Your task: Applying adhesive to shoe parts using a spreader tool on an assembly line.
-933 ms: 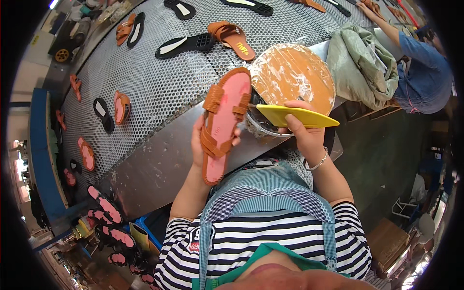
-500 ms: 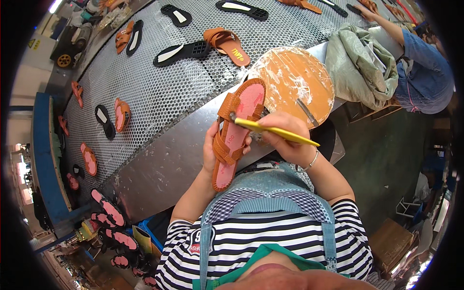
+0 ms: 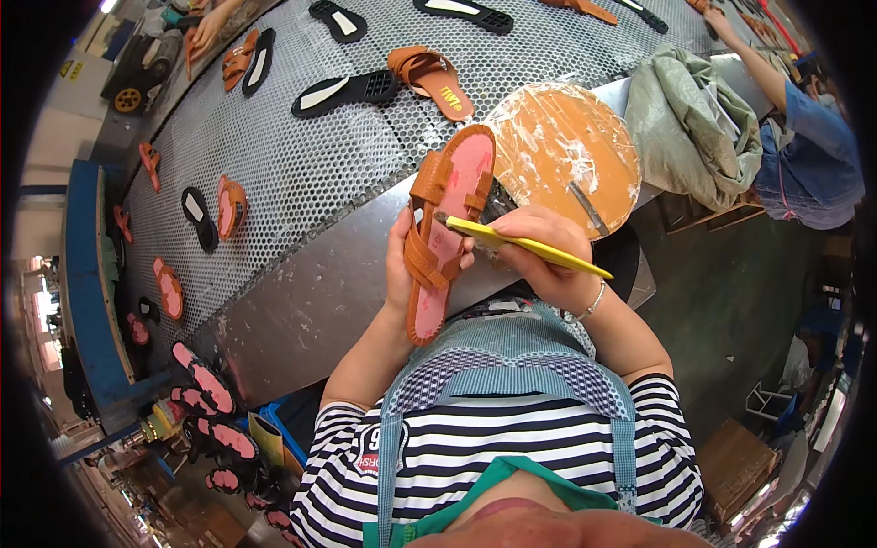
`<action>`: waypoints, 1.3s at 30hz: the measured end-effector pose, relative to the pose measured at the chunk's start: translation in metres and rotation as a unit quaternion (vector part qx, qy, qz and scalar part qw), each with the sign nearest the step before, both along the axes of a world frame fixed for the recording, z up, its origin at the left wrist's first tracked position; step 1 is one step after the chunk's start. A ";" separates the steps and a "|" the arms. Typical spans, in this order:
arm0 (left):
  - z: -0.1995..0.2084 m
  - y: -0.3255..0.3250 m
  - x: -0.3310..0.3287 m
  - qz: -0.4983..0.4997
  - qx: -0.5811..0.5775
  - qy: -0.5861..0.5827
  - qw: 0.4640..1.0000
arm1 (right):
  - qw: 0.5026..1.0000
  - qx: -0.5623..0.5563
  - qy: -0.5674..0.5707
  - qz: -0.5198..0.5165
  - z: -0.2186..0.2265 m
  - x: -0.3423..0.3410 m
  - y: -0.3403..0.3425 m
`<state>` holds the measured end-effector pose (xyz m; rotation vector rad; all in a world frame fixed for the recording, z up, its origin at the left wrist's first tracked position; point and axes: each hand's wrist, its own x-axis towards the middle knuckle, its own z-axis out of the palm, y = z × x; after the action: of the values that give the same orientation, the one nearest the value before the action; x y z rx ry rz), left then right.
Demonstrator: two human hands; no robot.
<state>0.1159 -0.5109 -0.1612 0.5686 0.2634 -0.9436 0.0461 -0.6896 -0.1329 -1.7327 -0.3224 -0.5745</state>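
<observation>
My left hand point(image 3: 399, 260) grips a brown strap sandal point(image 3: 448, 239) by its side, its pink face turned up and its length slanting away from me. Thumb and fingertips show on both edges of it. In my right hand point(image 3: 546, 251) is a yellow-handled brush point(image 3: 525, 245), held like a pen. The brush's dark tip lies over the middle of the pink face, beside the straps; whether it touches cannot be told. Just right of the sandal is a round orange-brown board point(image 3: 566, 137) smeared with white residue, with a flat dark strip point(image 3: 587, 209) lying on it.
A perforated metal conveyor point(image 3: 301, 173) carries black soles point(image 3: 343, 94) and brown sandals point(image 3: 437, 80). Grey-green cloth point(image 3: 687, 128) is heaped at right, beside a co-worker's blue sleeve point(image 3: 804, 119). Another person's hand point(image 3: 212, 27) reaches in at far left. Pink-and-black sandals point(image 3: 206, 379) hang at lower left.
The sandal and both hands have shifted slightly away from me. Another person's hand has come into view at the far upper left. My grip on sandal and brush is unchanged.
</observation>
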 end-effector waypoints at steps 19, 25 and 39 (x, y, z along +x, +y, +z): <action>-0.006 -0.014 0.009 0.041 0.092 -0.067 0.993 | 0.983 -0.160 -0.084 0.017 -0.013 -0.008 0.007; -0.015 -0.017 0.016 0.100 0.068 -0.046 0.992 | 0.975 -0.189 -0.066 0.094 -0.010 -0.011 -0.002; -0.025 -0.028 0.039 0.138 0.127 -0.142 0.972 | 0.962 -0.198 -0.058 0.182 0.009 -0.006 -0.010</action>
<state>0.1550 -0.5391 -0.1863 0.8704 0.2001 -0.5517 0.0402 -0.6997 -0.1241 -1.9586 -0.8668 -0.3557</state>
